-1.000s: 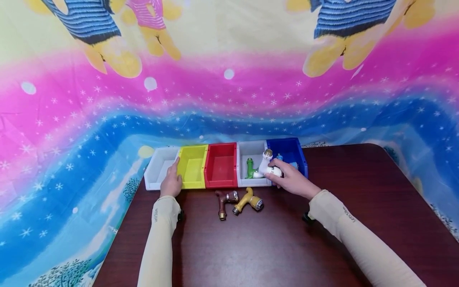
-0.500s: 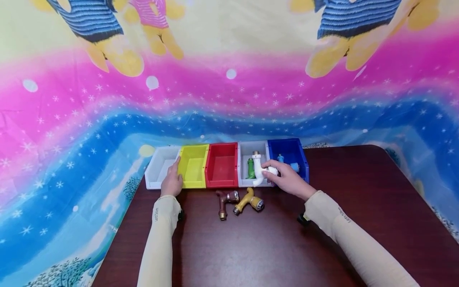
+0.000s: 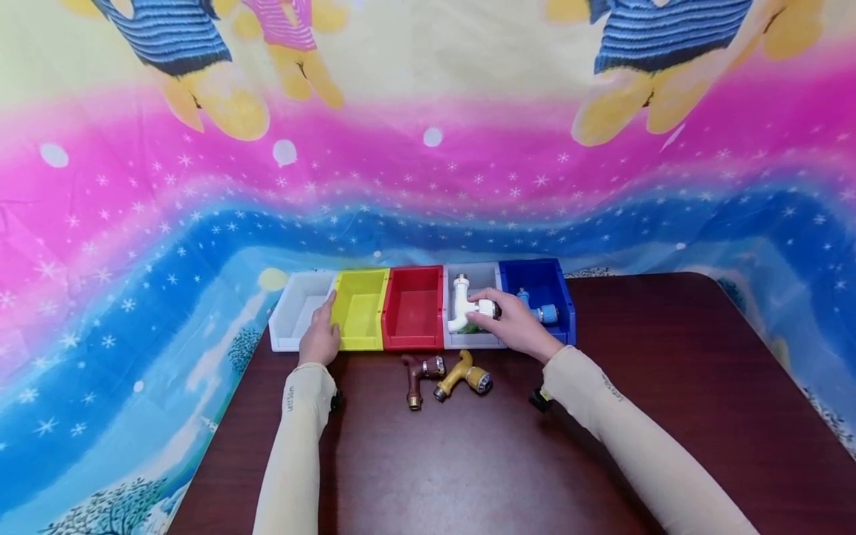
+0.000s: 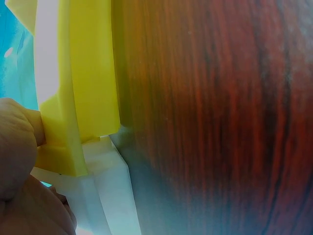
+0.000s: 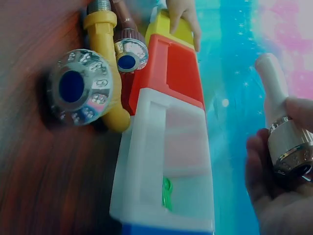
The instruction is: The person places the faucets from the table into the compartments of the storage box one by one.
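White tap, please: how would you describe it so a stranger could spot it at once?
On the dark table stands a row of five bins. Over the pale bin second from the right, the right hand grips the white tap: the only white one, unlike the brown tap and yellow tap lying in front.

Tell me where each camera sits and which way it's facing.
Head: worn on the head, facing forward and down at the table; left hand, right hand and sleeves show.
Left wrist: worn there, facing the yellow bin and table; part of left hand shows.
Right wrist: worn there, facing along the bins; both hands show, right holding white tap.
Head and right wrist share brown tap and yellow tap.
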Tool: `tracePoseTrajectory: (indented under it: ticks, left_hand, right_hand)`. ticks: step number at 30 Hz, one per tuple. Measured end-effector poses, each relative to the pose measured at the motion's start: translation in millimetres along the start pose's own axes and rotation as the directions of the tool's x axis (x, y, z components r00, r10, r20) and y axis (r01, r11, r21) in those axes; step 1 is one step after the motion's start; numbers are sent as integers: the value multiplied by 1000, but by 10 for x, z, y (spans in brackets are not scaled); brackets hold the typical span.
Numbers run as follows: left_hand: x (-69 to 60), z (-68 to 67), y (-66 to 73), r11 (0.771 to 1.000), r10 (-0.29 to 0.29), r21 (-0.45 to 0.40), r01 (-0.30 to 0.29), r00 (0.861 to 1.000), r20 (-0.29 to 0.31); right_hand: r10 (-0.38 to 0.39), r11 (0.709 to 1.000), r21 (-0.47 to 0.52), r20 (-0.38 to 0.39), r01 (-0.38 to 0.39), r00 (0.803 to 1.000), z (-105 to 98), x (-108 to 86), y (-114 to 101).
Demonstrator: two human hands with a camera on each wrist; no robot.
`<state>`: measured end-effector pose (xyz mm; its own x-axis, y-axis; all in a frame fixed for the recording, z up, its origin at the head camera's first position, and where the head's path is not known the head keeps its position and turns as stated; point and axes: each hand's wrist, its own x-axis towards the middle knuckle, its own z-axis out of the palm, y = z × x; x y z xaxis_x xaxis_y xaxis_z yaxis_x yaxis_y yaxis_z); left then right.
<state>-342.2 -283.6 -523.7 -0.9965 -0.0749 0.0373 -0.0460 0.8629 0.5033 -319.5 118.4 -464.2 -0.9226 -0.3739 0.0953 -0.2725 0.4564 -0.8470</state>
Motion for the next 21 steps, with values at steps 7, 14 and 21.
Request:
tracePoseTrajectory:
  ticks: [7,14,21]
  left_hand:
    - [9,20,-4,1000,-5,-5,5,1000,-8]
    - [-9,8,12,1000,-5,-11,5,1000,-7]
    - [-2,12,-4,1000,-1,0,1,1000,-11]
  right_hand:
    - [29,997,69,-39,-26,999,160,212,-85]
    - [52,966,255,-11,-47,999,280,356,-146]
    - [68,966,250,4,-67,998,348,437,-155]
